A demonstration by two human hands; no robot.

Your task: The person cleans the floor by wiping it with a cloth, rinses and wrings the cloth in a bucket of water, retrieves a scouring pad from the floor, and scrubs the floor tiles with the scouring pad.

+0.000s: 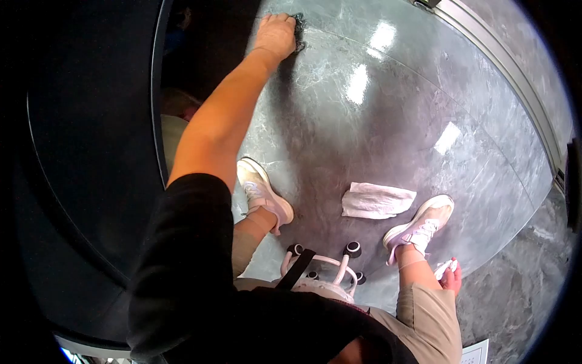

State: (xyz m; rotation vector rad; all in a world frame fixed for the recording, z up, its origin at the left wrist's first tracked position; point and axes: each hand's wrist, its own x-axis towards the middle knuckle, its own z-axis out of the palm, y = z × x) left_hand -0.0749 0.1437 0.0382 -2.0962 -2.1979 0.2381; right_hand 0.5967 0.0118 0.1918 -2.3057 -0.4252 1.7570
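Note:
At the top of the view my left hand (276, 35) reaches down to the grey marbled floor (327, 133). Its fingers are closed on a dark, shiny crumpled item (298, 30), partly hidden by the hand. Beside my right shin, low on the right, my right hand (450, 278) has its fingers closed around a small white wad (444, 267). A folded white cloth (377, 200) lies on the floor between my two shoes, touched by neither hand.
Below me is a pink-framed stool (342, 267) with small casters. My shoes (267, 194) stand apart. A large black surface (91, 151) fills the left side. A metal track (515, 67) curves along the right. Part of another person (179, 103) shows behind my left arm.

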